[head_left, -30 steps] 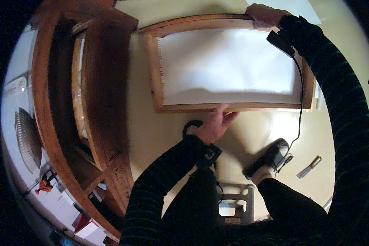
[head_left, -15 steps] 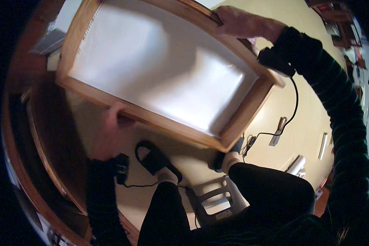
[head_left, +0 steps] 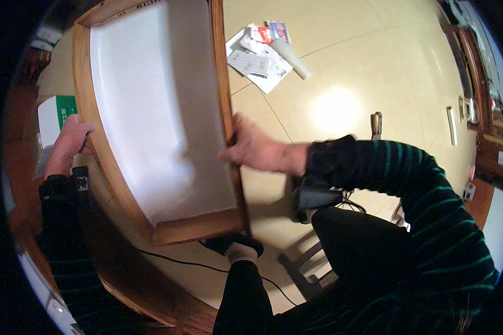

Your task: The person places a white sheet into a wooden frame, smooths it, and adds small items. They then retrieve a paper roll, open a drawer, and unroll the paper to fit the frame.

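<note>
A wooden drawer (head_left: 198,228) with a smooth white bottom hangs in the air in front of me, tilted, its long sides running away from me. On its left long side, my left hand (head_left: 70,142) is closed round the wooden edge. My right hand (head_left: 257,146) grips the opposite long side near its middle, with the fingers partly blurred. Nothing lies inside the drawer apart from light and shadow on its white bottom.
Beyond the drawer, papers (head_left: 262,70) and a pale roll (head_left: 292,58) lie on the tiled floor. A scraper-like tool (head_left: 376,125) is to the right. A grey stool (head_left: 304,265) stands by my legs, and a black cable (head_left: 184,261) crosses the floor. A green-and-white box (head_left: 56,117) sits left.
The drawer has turned from lying crosswise to pointing away from me and has shifted left. My left hand moved left and up with it; my right hand came down and inward.
</note>
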A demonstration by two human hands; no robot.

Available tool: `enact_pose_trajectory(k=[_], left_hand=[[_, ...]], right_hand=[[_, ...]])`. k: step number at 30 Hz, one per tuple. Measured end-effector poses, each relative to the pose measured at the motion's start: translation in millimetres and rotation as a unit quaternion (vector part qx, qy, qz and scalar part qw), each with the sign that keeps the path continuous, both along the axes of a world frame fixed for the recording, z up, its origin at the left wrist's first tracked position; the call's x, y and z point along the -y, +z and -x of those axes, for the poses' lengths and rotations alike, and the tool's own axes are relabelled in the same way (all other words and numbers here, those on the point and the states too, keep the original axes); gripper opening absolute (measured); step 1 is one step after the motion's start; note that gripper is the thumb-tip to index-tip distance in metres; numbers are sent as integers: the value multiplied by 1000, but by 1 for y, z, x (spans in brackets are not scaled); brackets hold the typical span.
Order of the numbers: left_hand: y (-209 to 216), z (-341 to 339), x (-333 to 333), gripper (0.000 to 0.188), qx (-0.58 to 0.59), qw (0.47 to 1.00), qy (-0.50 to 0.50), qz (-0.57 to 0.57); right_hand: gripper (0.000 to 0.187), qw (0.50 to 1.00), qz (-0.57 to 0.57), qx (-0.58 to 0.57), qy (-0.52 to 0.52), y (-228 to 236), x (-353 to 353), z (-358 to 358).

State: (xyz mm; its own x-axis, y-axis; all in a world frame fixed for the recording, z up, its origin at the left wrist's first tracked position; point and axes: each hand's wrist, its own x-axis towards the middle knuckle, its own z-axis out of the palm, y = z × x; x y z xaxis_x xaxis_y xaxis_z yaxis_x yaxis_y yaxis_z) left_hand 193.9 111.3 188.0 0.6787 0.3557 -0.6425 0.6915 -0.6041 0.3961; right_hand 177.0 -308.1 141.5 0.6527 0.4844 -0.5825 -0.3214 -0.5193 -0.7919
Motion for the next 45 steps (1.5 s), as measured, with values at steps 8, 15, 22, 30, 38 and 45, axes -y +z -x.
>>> enact_pose_trajectory(k=[8, 15, 22, 30, 38, 45], left_hand=[[-11, -22, 30, 28, -72, 987, -130, -53], [4, -40, 21, 26, -59, 987, -131, -67], [-2, -44, 8, 25, -74, 978, -185, -68], [-61, -23, 5, 32, -56, 938, -315, -131], [-106, 0, 15, 33, -86, 939, -319, -96], [-114, 2, 33, 28, -86, 919, -347, -167]], right_hand=[[61, 988, 70, -105, -90, 3, -32, 75], [60, 984, 15, -140, -109, -15, -43, 72], [64, 942, -14, -310, -130, 0, -68, 89], [67, 905, 7, -386, -177, -36, -101, 171], [60, 883, 39, -438, -166, -58, -99, 207], [63, 866, 2, -464, -184, -73, -100, 218]])
